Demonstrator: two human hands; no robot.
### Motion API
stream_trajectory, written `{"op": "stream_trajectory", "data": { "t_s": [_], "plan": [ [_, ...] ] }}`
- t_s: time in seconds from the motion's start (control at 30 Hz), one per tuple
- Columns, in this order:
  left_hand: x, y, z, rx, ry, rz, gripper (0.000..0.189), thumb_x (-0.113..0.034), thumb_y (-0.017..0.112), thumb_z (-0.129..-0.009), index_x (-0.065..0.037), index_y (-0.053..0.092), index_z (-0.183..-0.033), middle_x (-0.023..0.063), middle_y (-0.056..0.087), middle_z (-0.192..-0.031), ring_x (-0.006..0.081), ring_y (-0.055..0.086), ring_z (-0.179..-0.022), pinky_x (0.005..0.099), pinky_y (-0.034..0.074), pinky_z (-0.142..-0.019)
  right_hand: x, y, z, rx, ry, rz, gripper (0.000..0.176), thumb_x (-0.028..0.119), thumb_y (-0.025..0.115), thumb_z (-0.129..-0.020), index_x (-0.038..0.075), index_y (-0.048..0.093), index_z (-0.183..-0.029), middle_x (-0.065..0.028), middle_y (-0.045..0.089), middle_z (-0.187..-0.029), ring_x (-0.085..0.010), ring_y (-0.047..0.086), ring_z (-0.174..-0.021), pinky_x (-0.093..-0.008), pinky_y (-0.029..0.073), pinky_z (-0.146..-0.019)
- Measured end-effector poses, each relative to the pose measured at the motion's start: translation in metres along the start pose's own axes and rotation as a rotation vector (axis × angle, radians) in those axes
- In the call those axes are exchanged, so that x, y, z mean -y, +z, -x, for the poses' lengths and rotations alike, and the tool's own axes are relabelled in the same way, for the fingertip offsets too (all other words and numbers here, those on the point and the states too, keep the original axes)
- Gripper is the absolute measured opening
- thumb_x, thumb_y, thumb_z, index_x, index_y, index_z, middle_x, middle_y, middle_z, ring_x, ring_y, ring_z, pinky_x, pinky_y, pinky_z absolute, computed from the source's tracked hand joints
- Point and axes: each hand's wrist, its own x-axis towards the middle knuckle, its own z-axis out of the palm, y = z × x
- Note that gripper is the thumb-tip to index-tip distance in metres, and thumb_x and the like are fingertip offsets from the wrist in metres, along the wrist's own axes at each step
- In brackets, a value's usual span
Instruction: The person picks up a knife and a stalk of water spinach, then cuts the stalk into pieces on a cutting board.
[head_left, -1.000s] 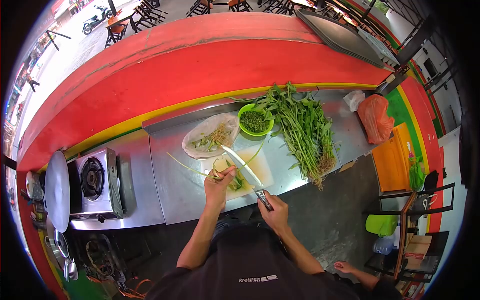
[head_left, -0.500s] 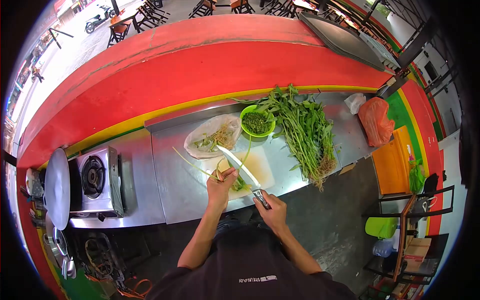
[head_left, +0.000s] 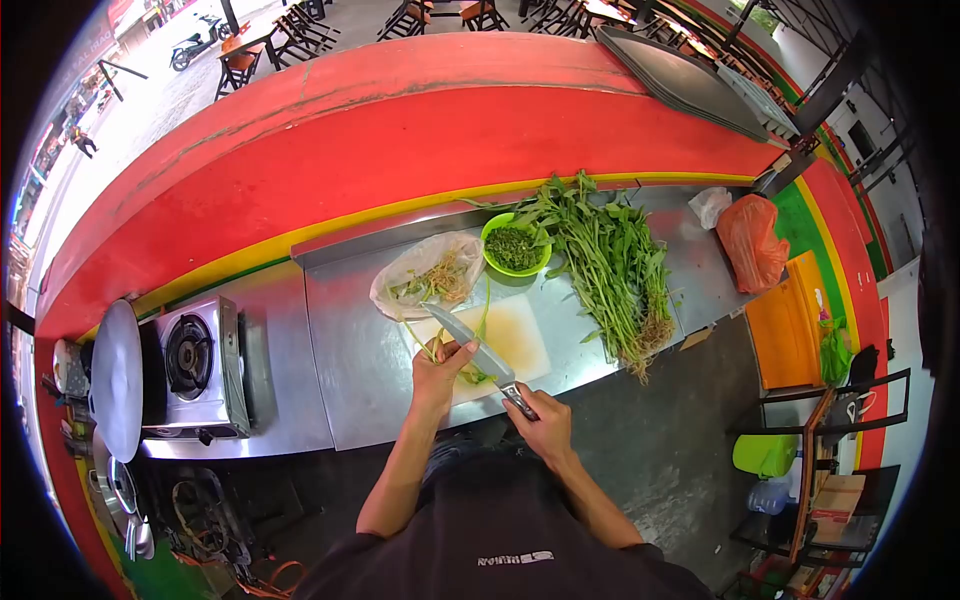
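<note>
My left hand (head_left: 437, 380) is closed around a few green vegetable stems (head_left: 433, 347), their thin ends sticking up past the fingers. A knife (head_left: 480, 352) with a dark handle is gripped in my right hand (head_left: 545, 427). Its blade slants up and left across the stems, close by my left fingers. Both hands work over the near left part of a white cutting board (head_left: 525, 335). Some green pieces (head_left: 473, 373) show beneath the blade. Just beyond the board sit a clear plastic bag (head_left: 392, 285) of rooty trimmings and a lime-green bowl (head_left: 517, 271) of chopped greens.
A large bunch of leafy greens with roots (head_left: 610, 265) lies right of the board on the steel counter (head_left: 375, 400). An orange bag (head_left: 752, 243) stands farther right. At the left are a gas stove (head_left: 190, 360) and a big round lid (head_left: 117, 380). A red wall (head_left: 400, 140) borders the back.
The knife blade has tilted lower and shifted slightly left over the stems. The long stem that stuck out to the left now points up closer to my left hand.
</note>
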Motion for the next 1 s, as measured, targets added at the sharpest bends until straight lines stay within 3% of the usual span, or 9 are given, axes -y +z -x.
{"op": "stream_trajectory", "data": {
  "t_s": [0.1, 0.3, 0.63, 0.7, 0.8, 0.9, 1.0],
  "plan": [
    [-0.014, 0.009, 0.005, 0.008, 0.007, -0.086, 0.043, 0.005, 0.076, -0.083, -0.013, 0.039, -0.073, 0.0193, 0.071, -0.099, 0.0202, 0.069, -0.09, 0.0351, 0.055, -0.087, 0.0, -0.003, -0.002, 0.038, 0.001, 0.024, 0.033, 0.021, 0.079, -0.084, 0.01, 0.071, -0.115, -0.0082, 0.063, -0.068, -0.0238, 0.062, -0.052, -0.0362, 0.049, -0.049],
    [-0.018, 0.011, 0.005, 0.001, 0.027, -0.151, 0.031, 0.003, 0.079, -0.081, -0.008, 0.05, -0.077, 0.0171, 0.072, -0.097, 0.0172, 0.068, -0.087, 0.0334, 0.052, -0.088, 0.003, -0.004, -0.004, 0.044, 0.034, -0.009, 0.032, 0.019, 0.078, -0.084, 0.012, 0.071, -0.115, -0.0085, 0.062, -0.067, -0.0241, 0.061, -0.053, -0.0364, 0.049, -0.05],
    [-0.01, -0.004, 0.003, -0.017, -0.002, -0.221, 0.036, 0.001, 0.081, -0.08, -0.009, 0.048, -0.073, 0.0162, 0.072, -0.093, 0.0155, 0.067, -0.086, 0.0324, 0.053, -0.087, -0.005, -0.009, -0.005, 0.049, 0.02, -0.064, 0.03, 0.016, 0.078, -0.084, 0.007, 0.072, -0.111, -0.0101, 0.062, -0.067, -0.0228, 0.06, -0.053, -0.0353, 0.048, -0.051],
    [0.003, -0.018, -0.004, 0.016, 0.095, -0.147, 0.02, -0.004, 0.082, -0.081, -0.001, 0.064, -0.086, 0.0142, 0.074, -0.094, 0.012, 0.066, -0.072, 0.026, 0.055, -0.066, -0.012, -0.011, -0.003, 0.009, 0.026, -0.049, 0.031, 0.015, 0.078, -0.084, 0.003, 0.072, -0.111, -0.01, 0.061, -0.066, -0.0199, 0.056, -0.051, -0.0321, 0.045, -0.05],
    [-0.013, -0.046, -0.002, -0.076, 0.036, -0.239, 0.021, -0.006, 0.082, -0.082, -0.002, 0.061, -0.085, 0.0155, 0.075, -0.098, 0.0102, 0.064, -0.071, 0.025, 0.052, -0.062, -0.037, -0.035, -0.012, -0.106, 0.169, 0.034, 0.032, 0.014, 0.078, -0.084, 0.001, 0.071, -0.112, -0.0086, 0.059, -0.065, -0.0147, 0.05, -0.052, -0.0287, 0.041, -0.05],
    [-0.019, -0.045, 0.003, -0.081, 0.081, -0.171, 0.023, -0.008, 0.083, -0.082, -0.002, 0.061, -0.086, 0.0137, 0.075, -0.096, 0.0081, 0.061, -0.068, 0.0238, 0.046, -0.055, -0.049, -0.039, -0.012, -0.167, 0.181, -0.073, 0.031, 0.013, 0.078, -0.085, -0.001, 0.071, -0.111, -0.007, 0.058, -0.064, -0.0108, 0.047, -0.053, -0.0268, 0.04, -0.051],
    [-0.019, -0.045, 0.002, -0.087, 0.012, -0.229, 0.023, -0.008, 0.083, -0.082, -0.005, 0.06, -0.084, 0.0137, 0.075, -0.095, 0.0077, 0.061, -0.071, 0.0244, 0.047, -0.059, -0.041, -0.035, -0.008, -0.146, 0.225, -0.11, 0.03, 0.013, 0.078, -0.085, -0.003, 0.071, -0.11, -0.0057, 0.059, -0.065, -0.0084, 0.047, -0.055, -0.0263, 0.039, -0.052]
  ]
}}
